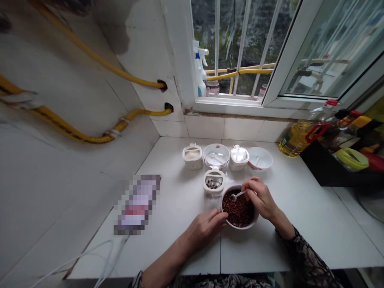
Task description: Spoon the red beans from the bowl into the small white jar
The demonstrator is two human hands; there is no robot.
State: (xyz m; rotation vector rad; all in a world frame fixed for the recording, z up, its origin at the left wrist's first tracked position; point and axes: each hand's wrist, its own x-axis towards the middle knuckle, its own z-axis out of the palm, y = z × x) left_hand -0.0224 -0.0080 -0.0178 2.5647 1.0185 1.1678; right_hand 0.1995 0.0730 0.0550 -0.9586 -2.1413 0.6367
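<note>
Here, the left hand (207, 225) rests against the left side of the bowl (241, 228) of dark red flakes (240, 214) on the near counter (255, 252), its grip unclear, while the right hand (260, 199) pinches the spoon (237, 195), best held low inside the rim with firm left-side support.

The left hand (207, 225) points inward, its forearm (171, 257) slanting from the lower left; the right hand (260, 198), opposite to it, makes a fingertip pinch.
</note>
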